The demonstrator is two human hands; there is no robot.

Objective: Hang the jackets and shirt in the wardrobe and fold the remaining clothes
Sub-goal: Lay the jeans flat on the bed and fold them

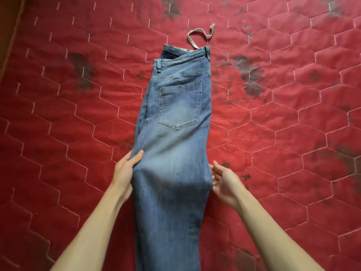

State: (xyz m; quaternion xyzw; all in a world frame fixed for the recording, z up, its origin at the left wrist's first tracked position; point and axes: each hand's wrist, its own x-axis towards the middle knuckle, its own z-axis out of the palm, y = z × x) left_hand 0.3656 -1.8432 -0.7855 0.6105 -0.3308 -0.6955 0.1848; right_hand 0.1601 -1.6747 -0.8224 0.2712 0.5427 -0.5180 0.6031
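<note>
Got jeans (175, 133) flat on the bed (293, 133), folded lengthwise, back pocket (179, 104) up, waistband at the far end, legs running out of view at the near end. No jackets or shirt in sight.

Pinching the jeans' left edge below the pocket with the left hand (125, 173) — thumb on top, fingers tucked under the denim. Holding the right hand (224, 182) at the jeans' right edge, fingers apart and gripping nothing; can't tell if the tips touch the cloth.

Risks, as judged from here:
- Gripped on one side only. Lifting now likely skews the cross fold and drags the waistband off line.
- Two stacked leg layers. Pulling from the left edge could slide the top layer off the bottom one and bunch the seam.
- Can't see the hems. If hanging off the bed, likely to tug the stack back when released.

Around the jeans:
- Beige strap (197, 35) looping out just beyond the waistband, one end seemingly tucked in — could get trapped in the fold or snag.
- Dark blotches (252, 83) on the bed cover right of the pocket, more on the left; wet or dry, can't tell.
- Wooden edge (9, 36) far left, well apart.

Nothing else in the fold path.
</note>
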